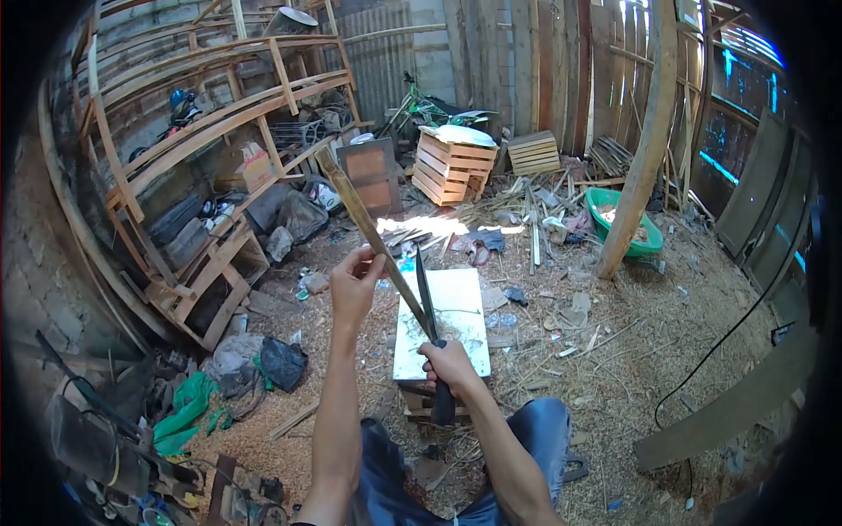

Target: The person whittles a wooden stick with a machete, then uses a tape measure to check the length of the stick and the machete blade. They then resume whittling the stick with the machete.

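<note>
My left hand (358,279) grips a long flat strip of wood or bamboo (373,235), which slants from the upper left down toward my right hand. My right hand (449,365) is wrapped round the black handle of a long dark blade (422,285), which points away from me. The strip's lower end meets the blade just above the handle; whether my right fingers also touch the strip is not clear. Under both lies a white board (467,298) with dark bits scattered on it, in front of my knees.
Wooden racks (279,74) stand on the left, with a green cloth (186,412) on the floor below. Slatted crates (452,167) and a green bicycle (430,110) are at the back. A green basin (645,244) sits behind a leaning post (638,175). Shavings cover the floor.
</note>
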Available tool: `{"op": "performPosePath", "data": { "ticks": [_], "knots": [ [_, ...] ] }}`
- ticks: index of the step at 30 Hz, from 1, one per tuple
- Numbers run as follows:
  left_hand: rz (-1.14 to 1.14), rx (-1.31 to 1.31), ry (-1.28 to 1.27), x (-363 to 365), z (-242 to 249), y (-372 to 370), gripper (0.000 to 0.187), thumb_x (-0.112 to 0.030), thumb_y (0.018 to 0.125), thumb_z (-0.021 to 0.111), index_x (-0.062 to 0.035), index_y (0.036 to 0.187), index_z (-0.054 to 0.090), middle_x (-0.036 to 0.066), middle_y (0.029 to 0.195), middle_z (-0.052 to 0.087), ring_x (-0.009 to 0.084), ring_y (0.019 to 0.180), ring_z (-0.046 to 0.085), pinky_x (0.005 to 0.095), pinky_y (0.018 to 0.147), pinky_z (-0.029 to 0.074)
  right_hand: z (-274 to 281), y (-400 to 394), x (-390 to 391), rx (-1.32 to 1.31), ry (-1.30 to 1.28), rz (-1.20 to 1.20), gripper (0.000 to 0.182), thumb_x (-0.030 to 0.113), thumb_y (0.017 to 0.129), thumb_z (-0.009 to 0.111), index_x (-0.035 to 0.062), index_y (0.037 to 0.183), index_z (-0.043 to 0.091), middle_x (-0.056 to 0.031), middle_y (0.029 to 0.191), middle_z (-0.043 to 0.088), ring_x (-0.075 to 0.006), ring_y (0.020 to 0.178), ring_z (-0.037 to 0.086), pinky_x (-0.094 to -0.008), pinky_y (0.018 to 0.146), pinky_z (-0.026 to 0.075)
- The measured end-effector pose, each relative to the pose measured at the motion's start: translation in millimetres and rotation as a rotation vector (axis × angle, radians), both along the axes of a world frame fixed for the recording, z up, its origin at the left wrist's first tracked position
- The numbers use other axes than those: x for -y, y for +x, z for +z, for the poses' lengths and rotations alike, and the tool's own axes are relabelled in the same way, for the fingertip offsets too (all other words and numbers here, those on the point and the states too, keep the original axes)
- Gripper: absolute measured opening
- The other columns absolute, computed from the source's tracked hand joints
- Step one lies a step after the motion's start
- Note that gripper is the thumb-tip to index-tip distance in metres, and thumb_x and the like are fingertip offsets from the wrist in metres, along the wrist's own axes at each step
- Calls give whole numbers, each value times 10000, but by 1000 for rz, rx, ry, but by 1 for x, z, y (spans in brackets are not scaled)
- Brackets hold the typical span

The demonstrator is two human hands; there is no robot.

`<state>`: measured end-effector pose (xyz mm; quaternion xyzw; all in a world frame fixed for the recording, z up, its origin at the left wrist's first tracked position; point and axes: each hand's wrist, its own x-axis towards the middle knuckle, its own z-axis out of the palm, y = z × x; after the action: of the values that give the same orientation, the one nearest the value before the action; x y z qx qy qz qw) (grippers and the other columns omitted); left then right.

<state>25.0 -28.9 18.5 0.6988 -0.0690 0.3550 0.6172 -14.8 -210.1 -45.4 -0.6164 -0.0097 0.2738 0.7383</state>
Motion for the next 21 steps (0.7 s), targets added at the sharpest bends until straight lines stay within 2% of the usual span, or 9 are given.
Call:
{"op": "performPosePath", "data": {
  "ticks": [2,6,7,10,11,14,15,18,21],
  "knots": [
    [-11,-23,43,1,-1,-1,137,-39,849,620,43,958,625,76,831,661,121,725,640,250,656,536,24,-8,-2,16,17,-17,208,148,804,566,-19,695,506,-36,537,488,-130,405,473,-274,364,400],
    [-41,-37,50,10,3,-8,145,-54,848,626,39,961,627,70,827,661,123,724,640,246,653,530,44,-9,-8,364,0,-109,271,197,816,578,-36,696,512,-50,508,516,-132,396,513,-293,378,421],
    [-36,-36,52,9,4,-8,148,-58,848,627,37,961,627,68,827,662,123,723,640,245,649,528,38,-8,-12,382,21,-152,198,169,830,572,-3,751,512,-17,537,479,-90,386,440,-251,357,383],
    [-114,-31,78,14,5,-10,151,-63,843,633,36,956,629,66,816,663,121,719,641,243,641,526,12,-7,-23,237,-135,-148,198,169,825,566,11,725,502,-13,529,468,-91,389,441,-254,358,379],
    [91,-46,290,13,9,-14,132,-36,858,613,32,971,609,59,838,646,118,757,633,260,647,562,8,-4,-18,31,103,-57,202,167,817,564,27,696,485,-12,532,466,-95,392,443,-258,365,390],
    [-36,-33,161,6,2,-7,119,-35,854,617,32,952,608,62,832,647,116,754,634,260,642,566,27,-5,-8,136,-36,-1,204,162,815,564,41,681,469,-8,535,466,-95,394,443,-263,368,394],
    [-27,-41,160,8,1,-10,113,-35,854,618,32,944,608,65,833,648,115,752,634,262,642,567,33,-6,-6,124,-11,-14,193,160,816,566,26,702,487,-8,541,473,-91,398,450,-262,367,391],
    [-3,-32,171,13,5,-8,96,-35,853,618,33,920,606,70,832,649,113,741,634,266,644,570,44,-14,-10,334,6,-191,256,163,801,576,-22,634,517,-42,478,493,-133,372,498,-293,364,398],
    [48,-25,221,15,7,-11,90,-32,845,622,37,900,608,74,812,654,111,718,634,257,644,558,18,-7,-25,357,-55,-234,206,153,812,572,-18,711,518,-29,503,481,-110,367,457,-282,356,382]
  ]
}}
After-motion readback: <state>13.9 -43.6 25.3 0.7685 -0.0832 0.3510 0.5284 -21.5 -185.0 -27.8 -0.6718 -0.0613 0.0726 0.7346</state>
